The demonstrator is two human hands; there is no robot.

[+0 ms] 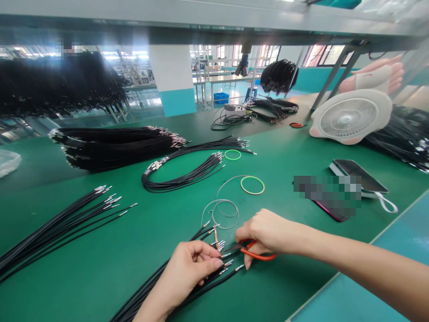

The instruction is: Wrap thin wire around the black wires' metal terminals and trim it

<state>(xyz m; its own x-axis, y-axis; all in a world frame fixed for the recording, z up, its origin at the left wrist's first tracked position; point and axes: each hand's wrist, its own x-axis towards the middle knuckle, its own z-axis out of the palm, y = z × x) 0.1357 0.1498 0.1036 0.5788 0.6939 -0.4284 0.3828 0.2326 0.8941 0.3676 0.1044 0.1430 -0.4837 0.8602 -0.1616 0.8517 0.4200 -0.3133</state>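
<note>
My right hand [259,237] grips red-handled scissors [259,255], their dark blades pointing left at the cable ends. My left hand [196,266] is closed, thumb against fingers, on a black cable whose metal-tipped end sticks out toward the blades. Under and around that hand lies a bundle of black cables [144,293] with silvery and copper-coloured tips. Just beyond both hands, a thin grey wire [238,214] lies in loose loops on the green table. Whether the blades touch the cable I cannot tell.
More black cables [60,223] lie at left, with a curved bundle [167,184] and a thick pile [114,145] behind. Green rings [253,192] lie mid-table. At right are a phone [330,208], a white-edged device [360,174] and a fan [350,116]. A shelf beam [201,18] crosses overhead.
</note>
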